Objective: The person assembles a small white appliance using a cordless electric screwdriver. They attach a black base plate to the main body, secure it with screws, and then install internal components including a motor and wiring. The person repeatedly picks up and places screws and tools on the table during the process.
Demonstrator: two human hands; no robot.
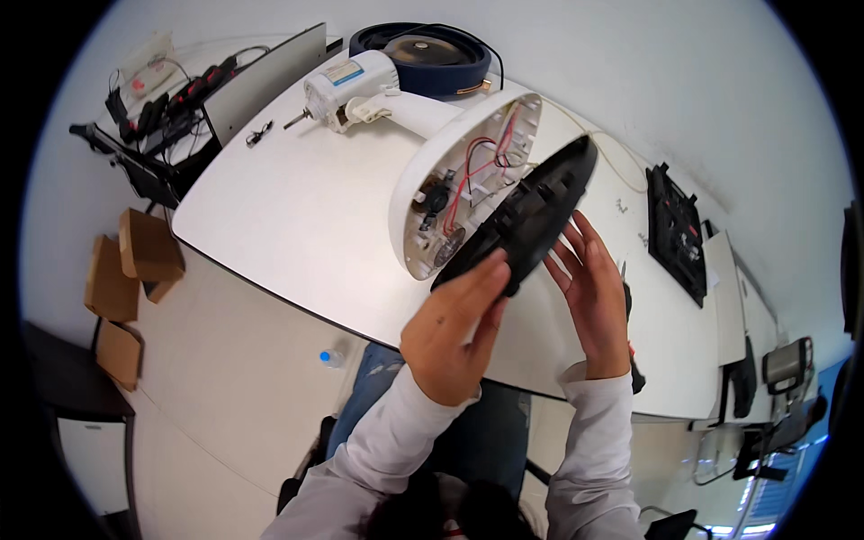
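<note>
A black oval cover (540, 211) is tilted up beside the opened white fan base (414, 198). My left hand (454, 333) pinches its near lower edge between thumb and fingers. At the cover's right edge, my right hand (594, 292) has its fingers stretched out and apart, the tips at or against the rim. The base lies on its side with its hollow facing the cover. Red and black wires (468, 184) and a round metal piece (449, 246) show inside. From the base a white neck (418, 112) runs to a white motor housing (355, 81) with a bare shaft.
A dark blue round part (463, 76) stands at the table's back. Right of my hands are small screws (622, 206), a black tool case (677, 229) and a partly hidden dark-handled tool (635, 371). Cardboard boxes (148, 247) and a bottle (331, 358) are on the floor.
</note>
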